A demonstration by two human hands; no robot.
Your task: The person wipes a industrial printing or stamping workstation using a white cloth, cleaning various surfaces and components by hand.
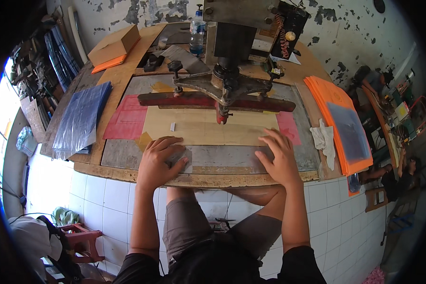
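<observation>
Both grips spread flat, left hand (160,161) and right hand (279,158), on clear sheet (222,158), edges barely discernible.

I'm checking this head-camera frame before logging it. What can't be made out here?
- What lies under the left hand: its fingers cover the spot on the grey metal press bed.
- The beige cardboard sheet: its far edge is hidden by the dark red press bar.
- The blue plastic sheets: too blurred to count.

Both hands palm-down ahead, left hand (159,162) seemingly curled, right hand (279,158) fingers spread
</observation>
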